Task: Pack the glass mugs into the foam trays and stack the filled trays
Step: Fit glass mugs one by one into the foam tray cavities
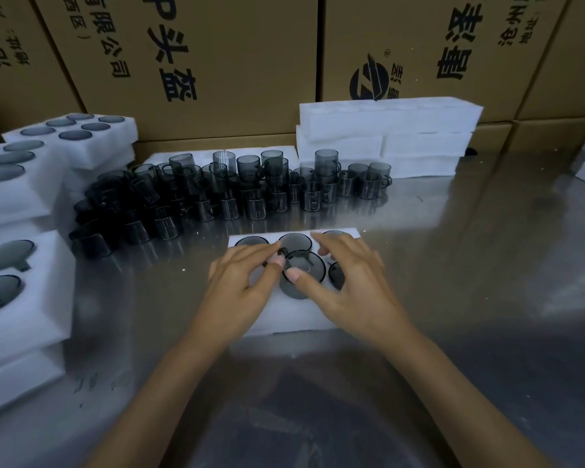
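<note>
Under both hands, half-hidden mug.

Both hands, left hand and right hand, holding a smoky glass mug over a foam tray, loose mugs crowded behind on the steel table

Single head view, looking forward and down, close over metal table.

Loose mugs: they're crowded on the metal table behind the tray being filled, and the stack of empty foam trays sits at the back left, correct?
Not quite. The loose mugs do crowd the metal table behind the tray being filled, but the head view shows the stack of empty foam trays at the back right. The trays on the left already hold mugs.
</note>
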A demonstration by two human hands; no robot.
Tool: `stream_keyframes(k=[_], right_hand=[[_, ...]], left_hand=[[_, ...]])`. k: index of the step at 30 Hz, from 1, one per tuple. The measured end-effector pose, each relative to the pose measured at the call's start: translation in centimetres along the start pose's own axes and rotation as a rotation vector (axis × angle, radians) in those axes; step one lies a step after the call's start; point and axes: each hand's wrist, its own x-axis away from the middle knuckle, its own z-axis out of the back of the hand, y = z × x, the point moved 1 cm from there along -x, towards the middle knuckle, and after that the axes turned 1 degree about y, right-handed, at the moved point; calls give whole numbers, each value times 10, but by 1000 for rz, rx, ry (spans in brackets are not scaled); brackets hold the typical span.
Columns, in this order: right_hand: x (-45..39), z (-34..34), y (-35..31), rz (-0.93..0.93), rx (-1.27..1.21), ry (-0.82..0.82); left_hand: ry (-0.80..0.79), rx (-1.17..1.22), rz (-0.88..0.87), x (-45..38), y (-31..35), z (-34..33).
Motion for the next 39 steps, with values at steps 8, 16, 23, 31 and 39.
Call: stream_keyframes(k=[8,16,23,31,39], right_hand=[[-3,4,14,96,74,-1],[-2,2,18,51,151,-70],[-4,2,22,41,297,-190],[-10,11,29,-193,-246,-141],[-38,-5,81,-734,-424,204]], left_hand=[[56,30,-56,2,2,2],[23,-56,-104,1,-5,0],[8,-232,-104,2,-11,-6],[-74,-14,-51,-3,-16,2],[158,0,209,-87,-61,29]])
